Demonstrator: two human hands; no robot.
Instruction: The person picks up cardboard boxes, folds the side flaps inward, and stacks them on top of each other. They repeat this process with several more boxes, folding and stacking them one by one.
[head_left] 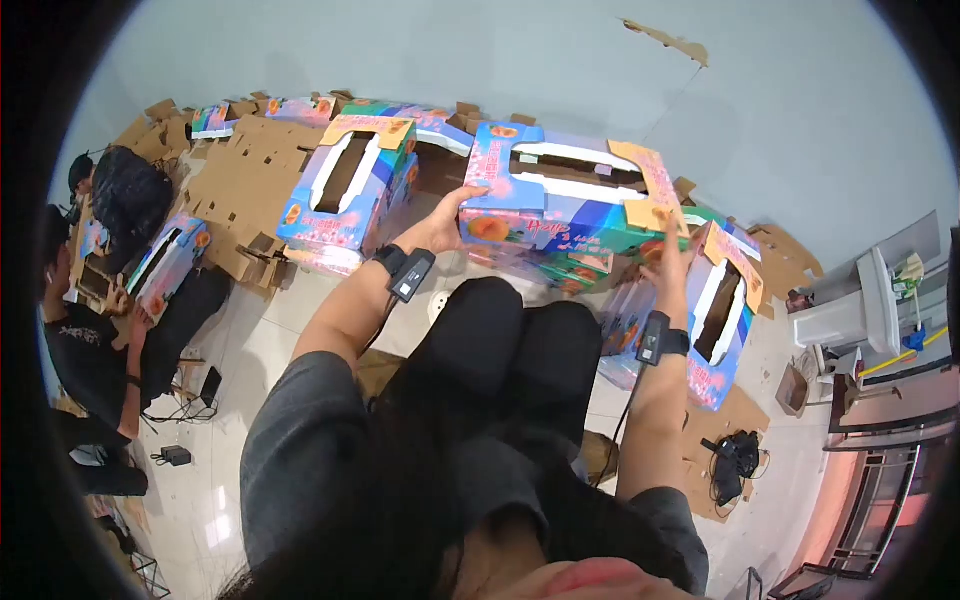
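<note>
A printed carton (575,222) in blue, pink and green, with an oblong opening in its top, is held between both my hands in front of my knees. My left hand (450,220) grips its left end, fingers wrapped on the side and edge. My right hand (668,255) presses against its right front corner, fingers on the orange flap. Beside it on the left stands a similar carton (345,190), and at the right, below my right hand, another carton (722,310) stands tilted in view. Part of a green carton (575,270) shows underneath.
At the left a seated person (95,350) holds another carton (172,268). Flattened cardboard (245,180) and more cartons line the wall. A black bundle with cables (735,465) lies on cardboard at right. A white sink (850,305) and a small box (792,390) are farther right.
</note>
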